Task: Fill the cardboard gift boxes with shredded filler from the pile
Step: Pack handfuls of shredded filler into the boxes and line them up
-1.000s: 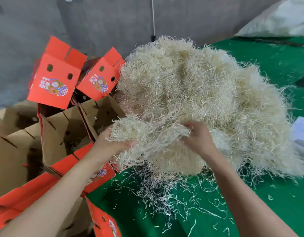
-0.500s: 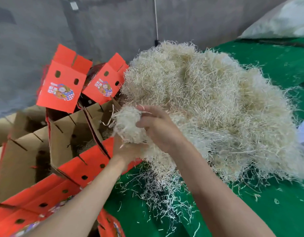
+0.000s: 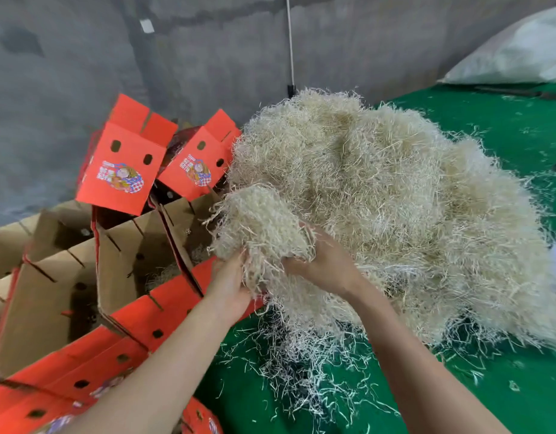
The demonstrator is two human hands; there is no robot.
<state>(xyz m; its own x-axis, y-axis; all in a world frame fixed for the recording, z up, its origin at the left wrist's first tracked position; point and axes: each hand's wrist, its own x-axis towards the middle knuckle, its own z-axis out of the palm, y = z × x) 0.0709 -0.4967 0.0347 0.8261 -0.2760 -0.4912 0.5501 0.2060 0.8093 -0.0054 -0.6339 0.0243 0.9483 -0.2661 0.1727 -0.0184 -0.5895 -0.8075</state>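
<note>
Gift boxes [image 3: 82, 292] are packed together left of the pile [image 3: 380, 198], lids open, brown insides up. Two red flaps [image 3: 120, 170] are stood upright at the pile's upper left edge. A little filler seems to be in the box nearest the pile already; the fill level can't be read.

Left hand [image 3: 231, 286] is placed at the pile's lower left edge, under a clump [image 3: 261, 223] of filler. Its fingers are pushed up into the strands and closed on it from below; the fingertips are buried, so only the grip is seen.

The clump is held raised against the pile's left face, partly pulled free, with strands at its right side tangled into the pile.

Right hand [image 3: 320, 264] is set on the clump's right side, against the pile front, fingers curled into the strands. So one clump is held by both hands.

The pile is heaped on a green cover [image 3: 489, 386]. Loose strands [image 3: 301, 371] are scattered in front of the pile. A white sack [image 3: 514, 48] is seen behind the pile, to its right.

Step judged: a handful is being separated, not yet boxed.

Next move needs:
- the clump torn clear of the pile
- both grips kept closed, since this stuff sheds
- the clump carried left of the pile, over the nearest open box
- the clump lowered between the flaps, then released and pressed down

Risk: trailing strands dragged off the pile and dropped outside the box.
</note>
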